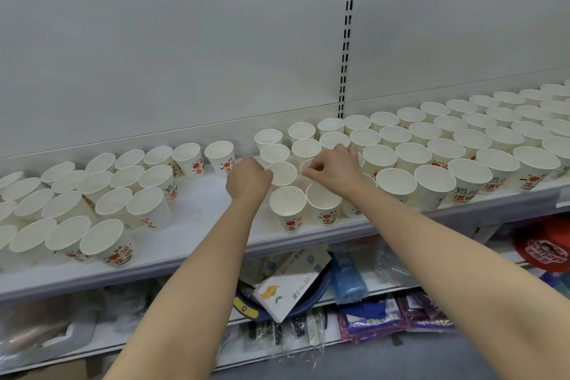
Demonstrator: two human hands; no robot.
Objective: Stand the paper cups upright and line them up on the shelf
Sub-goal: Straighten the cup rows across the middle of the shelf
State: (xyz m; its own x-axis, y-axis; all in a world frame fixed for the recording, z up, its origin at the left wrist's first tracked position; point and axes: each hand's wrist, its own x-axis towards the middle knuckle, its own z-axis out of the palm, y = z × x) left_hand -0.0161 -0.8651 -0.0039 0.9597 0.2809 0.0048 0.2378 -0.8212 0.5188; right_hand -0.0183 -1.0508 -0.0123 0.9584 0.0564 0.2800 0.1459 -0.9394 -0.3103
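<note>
The paper cups (283,173) are cream-white inside and white outside, each printed with red apples, green leaves, and red and green Chinese characters. The shelf (197,216) under them is plain white, and the back panel (185,55) is pale grey with a vertical strip of black slots (347,40). On the lower shelf lies a white box (287,287) with a yellow-and-green motif and grey lettering, beside a blue plastic pack (348,278), purple and blue packets (391,318), and a red lid (549,247) with a white-and-black printed pattern
</note>
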